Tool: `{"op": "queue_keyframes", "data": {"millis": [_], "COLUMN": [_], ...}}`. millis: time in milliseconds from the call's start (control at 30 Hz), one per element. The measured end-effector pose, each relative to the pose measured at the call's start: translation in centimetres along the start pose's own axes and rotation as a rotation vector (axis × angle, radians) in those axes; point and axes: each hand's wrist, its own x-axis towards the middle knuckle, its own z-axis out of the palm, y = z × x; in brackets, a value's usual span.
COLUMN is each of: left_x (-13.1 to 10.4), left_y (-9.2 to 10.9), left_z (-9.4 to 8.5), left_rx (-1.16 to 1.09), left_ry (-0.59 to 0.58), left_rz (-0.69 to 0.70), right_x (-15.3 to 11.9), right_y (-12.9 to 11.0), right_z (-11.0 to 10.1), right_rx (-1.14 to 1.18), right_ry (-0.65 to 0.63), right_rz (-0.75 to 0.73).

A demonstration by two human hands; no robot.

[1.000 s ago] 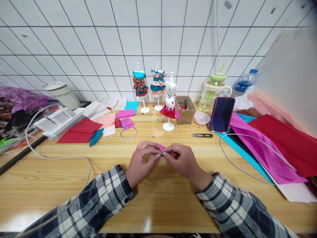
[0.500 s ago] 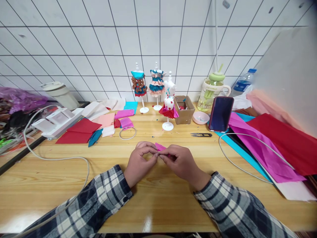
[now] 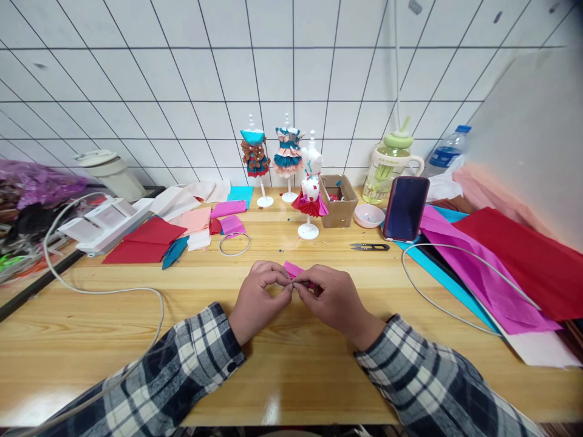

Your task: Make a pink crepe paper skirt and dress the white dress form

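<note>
Head view: left hand (image 3: 260, 298) and right hand (image 3: 336, 301) pinch a pink piece (image 3: 293, 269), showing just beyond their grip.

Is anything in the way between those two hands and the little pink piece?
Nothing visible is. The left hand and right hand pinch close together right at the pink piece, which peeks out just beyond them, partly hidden.
</note>
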Motion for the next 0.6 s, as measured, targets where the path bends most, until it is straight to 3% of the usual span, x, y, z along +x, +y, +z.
{"op": "queue_keyframes", "data": {"millis": [233,367,467,600], "left_x": [0.0,0.2,0.2,0.3], "left_y": [0.0,0.1,0.1,-0.3], "left_z": [0.0,-0.2,-0.3,-0.4], "left_rx": [-0.059,-0.121,-0.128,-0.128], "left_ry": [-0.011,-0.065,-0.081,-0.07], "left_rz": [0.018,0.047,0.081,0.149], "right_x": [0.8,1.3,1.8,3.9], "right_y": [0.2,0.4,0.9,2.3], "right_z": [0.4,0.2,-0.8,-3.9], "right_rx": [0.518,0.791,0.862,0.728], "right_ry": [-0.053,0.011,0.129,0.374], "right_rz": [0.405,0.569,0.575,0.449]}}
